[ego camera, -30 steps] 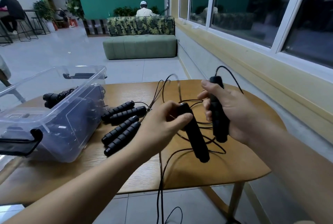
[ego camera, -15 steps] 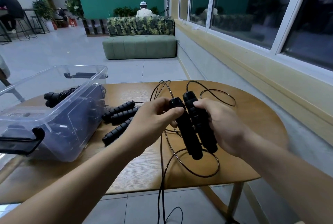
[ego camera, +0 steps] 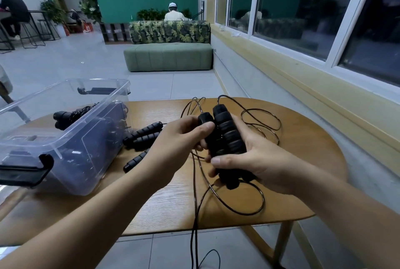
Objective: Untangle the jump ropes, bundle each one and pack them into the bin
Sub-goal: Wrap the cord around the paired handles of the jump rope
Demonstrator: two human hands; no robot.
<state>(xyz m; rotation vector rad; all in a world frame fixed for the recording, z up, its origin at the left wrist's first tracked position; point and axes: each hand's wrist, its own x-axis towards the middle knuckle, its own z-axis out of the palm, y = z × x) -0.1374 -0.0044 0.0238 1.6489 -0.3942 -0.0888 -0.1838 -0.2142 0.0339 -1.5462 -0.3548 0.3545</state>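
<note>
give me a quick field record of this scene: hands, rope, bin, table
left hand: pinches the top of the paired handles
right hand: wrapped round the paired handles, held side by side above the table
cord: loose loops on the table, one run hanging off the front edge
bin: clear, open, on the table's left, packed ropes inside
loose handles: lying on the table beside the bin

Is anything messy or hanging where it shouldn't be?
The thin black jump rope cord sprawls in loose loops on the round wooden table and dangles over its near edge toward the floor, while the left hand and right hand grip its two black foam handles.
</note>
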